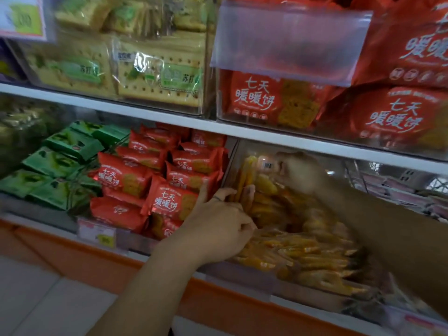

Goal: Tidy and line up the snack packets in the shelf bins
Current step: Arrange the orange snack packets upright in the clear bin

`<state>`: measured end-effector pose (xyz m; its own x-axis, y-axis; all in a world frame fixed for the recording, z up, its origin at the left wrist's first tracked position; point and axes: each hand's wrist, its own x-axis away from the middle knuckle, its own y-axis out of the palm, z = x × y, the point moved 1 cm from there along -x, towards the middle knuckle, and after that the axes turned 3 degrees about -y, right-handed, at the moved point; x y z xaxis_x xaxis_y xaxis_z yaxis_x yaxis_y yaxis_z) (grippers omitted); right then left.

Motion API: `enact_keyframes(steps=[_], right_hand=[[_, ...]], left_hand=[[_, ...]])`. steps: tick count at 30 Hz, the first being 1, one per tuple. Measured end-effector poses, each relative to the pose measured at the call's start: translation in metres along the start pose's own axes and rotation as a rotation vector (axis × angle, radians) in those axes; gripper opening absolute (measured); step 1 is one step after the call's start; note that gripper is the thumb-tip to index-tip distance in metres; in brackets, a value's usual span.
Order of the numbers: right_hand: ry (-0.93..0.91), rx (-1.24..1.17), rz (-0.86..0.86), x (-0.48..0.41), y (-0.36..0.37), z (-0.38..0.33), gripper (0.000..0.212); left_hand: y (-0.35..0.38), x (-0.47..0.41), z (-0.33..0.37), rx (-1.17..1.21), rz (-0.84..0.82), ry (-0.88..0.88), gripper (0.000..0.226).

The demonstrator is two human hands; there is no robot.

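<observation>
A: Status?
B: Yellow packets (303, 253) sit in the clear bin (232, 154) just right of the red packets (169, 180). Your left hand (218, 224) grips an upright stack nearest them. Right hand (300, 170) is blurred, so I can't tell its grip.
A: Advice?
B: Square the stack's edges before you let go.

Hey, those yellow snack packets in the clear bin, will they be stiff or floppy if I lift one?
Probably fairly stiff: a few yellow packets stand on edge by the left hand without sagging. Likely slippery, since their clear film looks glossy. Probably light, being thin and flat.
</observation>
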<state>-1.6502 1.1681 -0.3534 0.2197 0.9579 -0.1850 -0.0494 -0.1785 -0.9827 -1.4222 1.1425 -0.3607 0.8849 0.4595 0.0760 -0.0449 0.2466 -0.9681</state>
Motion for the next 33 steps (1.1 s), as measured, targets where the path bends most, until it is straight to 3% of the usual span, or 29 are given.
enact_keyframes(steps=[2, 4, 6, 9, 11, 17, 23, 30, 33], right_hand=[[-0.068, -0.073, 0.001, 0.004, 0.003, -0.004, 0.014], [-0.164, -0.135, -0.142, 0.01, 0.001, -0.013, 0.021], [-0.222, -0.165, -0.333, 0.015, -0.001, -0.015, 0.013], [-0.243, -0.128, -0.49, 0.016, -0.003, -0.013, 0.057], [-0.283, -0.052, -0.514, 0.014, -0.002, -0.017, 0.071], [-0.365, 0.21, -0.456, 0.007, 0.018, -0.024, 0.075], [-0.302, 0.11, -0.25, -0.004, 0.009, -0.008, 0.037], [-0.111, -0.122, -0.01, -0.009, 0.012, 0.009, 0.023], [-0.018, -0.227, 0.004, -0.017, 0.019, 0.013, 0.027]], left_hand=[[0.0, 0.001, 0.0, 0.023, -0.009, -0.009, 0.035], [-0.001, 0.001, 0.001, 0.046, -0.028, -0.016, 0.035], [-0.003, 0.002, 0.001, 0.051, -0.052, -0.015, 0.035], [-0.003, 0.003, 0.0, 0.043, -0.101, -0.015, 0.035], [-0.002, 0.004, 0.001, 0.044, -0.119, -0.02, 0.035], [-0.002, 0.004, 0.001, 0.061, -0.127, -0.027, 0.034], [-0.002, 0.003, 0.001, 0.077, -0.133, -0.038, 0.034], [0.001, 0.001, 0.001, 0.079, -0.116, -0.054, 0.034], [0.001, 0.001, 0.001, 0.092, -0.107, -0.059, 0.033]])
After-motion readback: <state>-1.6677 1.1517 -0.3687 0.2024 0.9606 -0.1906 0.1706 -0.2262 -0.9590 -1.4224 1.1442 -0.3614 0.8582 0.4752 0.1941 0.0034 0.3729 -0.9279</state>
